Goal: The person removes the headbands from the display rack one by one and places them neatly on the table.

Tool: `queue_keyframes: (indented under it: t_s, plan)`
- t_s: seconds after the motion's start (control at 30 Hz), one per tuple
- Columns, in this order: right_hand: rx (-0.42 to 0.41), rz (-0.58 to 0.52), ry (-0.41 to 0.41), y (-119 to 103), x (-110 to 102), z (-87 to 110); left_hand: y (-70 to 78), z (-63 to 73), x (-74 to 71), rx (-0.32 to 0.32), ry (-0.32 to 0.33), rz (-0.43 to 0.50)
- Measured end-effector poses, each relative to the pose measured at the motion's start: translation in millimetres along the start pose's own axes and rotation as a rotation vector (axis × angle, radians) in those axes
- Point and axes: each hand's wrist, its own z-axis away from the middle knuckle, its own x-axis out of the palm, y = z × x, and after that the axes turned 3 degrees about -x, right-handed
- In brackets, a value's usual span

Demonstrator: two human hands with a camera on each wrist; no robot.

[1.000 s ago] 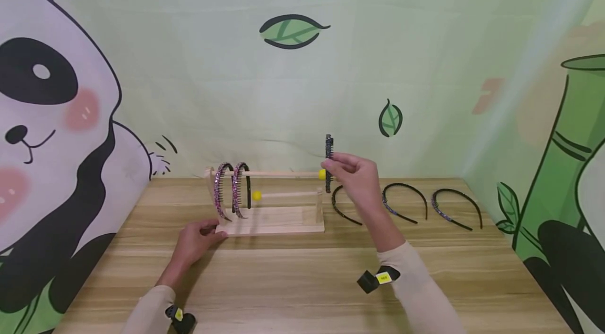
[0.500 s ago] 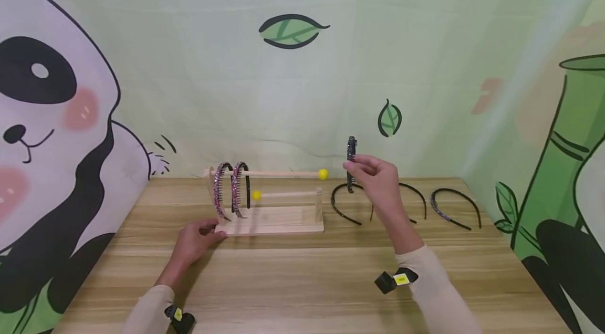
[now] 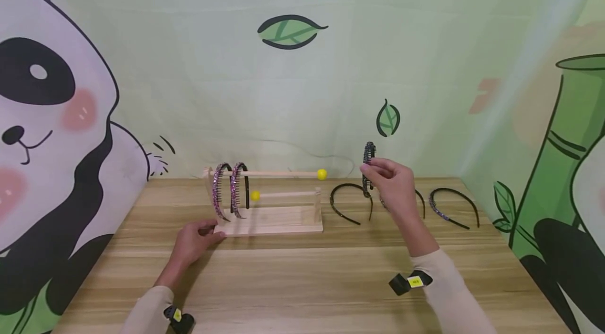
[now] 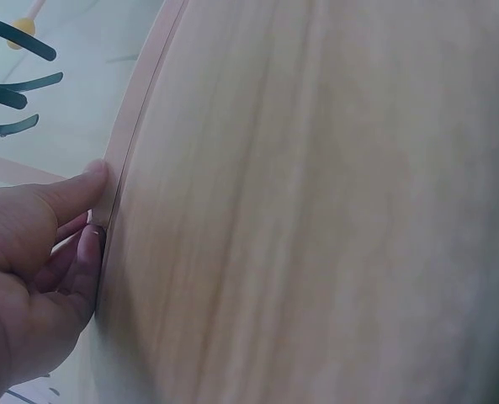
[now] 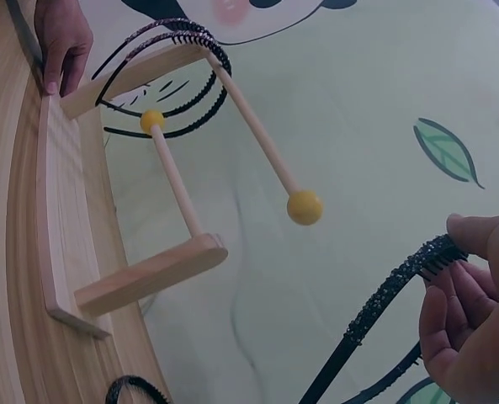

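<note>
My right hand (image 3: 394, 184) pinches a black glittery headband (image 3: 368, 153) with comb teeth, held upright in the air right of the wooden stand (image 3: 274, 223). Thumb and fingertips grip its decorated top in the right wrist view, where the headband (image 5: 379, 299) hangs with its ends downward. At the stand's left front corner, my left hand (image 3: 191, 242) holds the base edge, thumb on top in the left wrist view. Two pink-purple glitter headbands (image 3: 235, 192) hang at the left on the upper rod (image 3: 288, 174), which ends in a yellow ball (image 3: 322, 174).
A lower rod (image 3: 288, 195) with a yellow ball (image 3: 255, 196) points left from the stand's right post. On the table's right lie a black headband (image 3: 332, 201), one partly hidden behind my right hand, and a blue-purple glitter headband (image 3: 438, 211). A printed cloth backs the table.
My right hand has moved right with the black headband, from the upper rod's yellow ball to above the headbands on the table. My left hand stays at the stand's corner.
</note>
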Motion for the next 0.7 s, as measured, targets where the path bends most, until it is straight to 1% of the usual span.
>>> queue_keyframes:
  t_s: [0.27,0.6,0.7]
  plan:
    - [-0.04,0.014,0.062,6,-11,0.6,-1.4,-1.3,0.0,0.023,0.008,0.003]
    - [-0.036,0.072,0.115,16,-29,-0.3,0.1,-0.1,0.0,0.011,0.004,0.001]
    - [-0.033,0.123,0.143,21,-35,-0.7,0.9,0.1,-0.2,0.01,0.005,0.003]
